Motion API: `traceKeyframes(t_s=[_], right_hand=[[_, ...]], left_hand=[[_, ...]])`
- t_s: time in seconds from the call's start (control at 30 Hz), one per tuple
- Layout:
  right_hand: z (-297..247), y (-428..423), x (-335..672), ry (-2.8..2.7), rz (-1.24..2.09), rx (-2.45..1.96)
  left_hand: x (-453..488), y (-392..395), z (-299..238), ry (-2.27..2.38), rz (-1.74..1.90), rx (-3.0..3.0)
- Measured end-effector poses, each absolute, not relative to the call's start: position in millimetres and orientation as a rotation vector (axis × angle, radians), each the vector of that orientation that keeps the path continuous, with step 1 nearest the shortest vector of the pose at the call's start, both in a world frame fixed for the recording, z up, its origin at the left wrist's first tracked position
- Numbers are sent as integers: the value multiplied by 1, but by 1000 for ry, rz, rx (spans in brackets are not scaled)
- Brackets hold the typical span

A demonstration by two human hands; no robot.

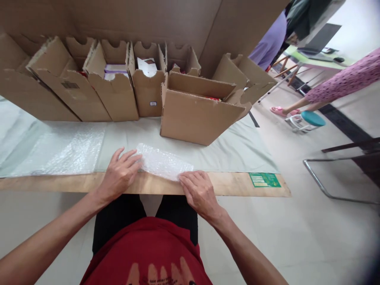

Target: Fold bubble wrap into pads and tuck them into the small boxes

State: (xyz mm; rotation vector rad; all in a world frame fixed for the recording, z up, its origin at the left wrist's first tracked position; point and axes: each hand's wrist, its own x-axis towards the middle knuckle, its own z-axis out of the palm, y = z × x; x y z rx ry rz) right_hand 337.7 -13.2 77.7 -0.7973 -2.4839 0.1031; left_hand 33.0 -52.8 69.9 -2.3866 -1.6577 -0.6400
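Note:
A small folded piece of bubble wrap [164, 161] lies on the cloth near the table's front edge, between my two hands. My left hand [121, 170] is at its left end, fingers stretched and spread, the fingertips touching its edge. At the opposite end, my right hand [199, 190] has its fingers together and bent over the lower right corner, closed on the wrap. Whether anything is inside the folded wrap cannot be made out. Further left, a larger flat sheet of bubble wrap [71, 148] is spread on the cloth.
Several open cardboard boxes [118, 99] stand in a row behind the wrap; one box [196, 116] juts forward. A green label [264, 180] is on the wooden table edge [228, 186]. At right are a teal stool [313, 118], a metal-framed chair [319, 184] and other people.

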Motion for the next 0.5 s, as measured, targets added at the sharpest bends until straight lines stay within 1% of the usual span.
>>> traceKeyframes(t_s=[0.13, 0.2, 0.27, 0.33, 0.5], right_hand=[[93, -44, 319, -2563, 474, -589], [93, -50, 315, -2564, 569, -487], [88, -47, 318, -2579, 528, -521], [81, -38, 323, -2647, 427, -603], [67, -20, 324, -2734, 245, -631]], left_hand=[[11, -6, 72, -1751, -724, -2329], [1, 11, 75, -1825, -695, -2335], [-2, 12, 78, -1875, -676, -2317], [5, -7, 82, -1863, -698, -2329], [51, -83, 80, -1584, -674, -2742]])
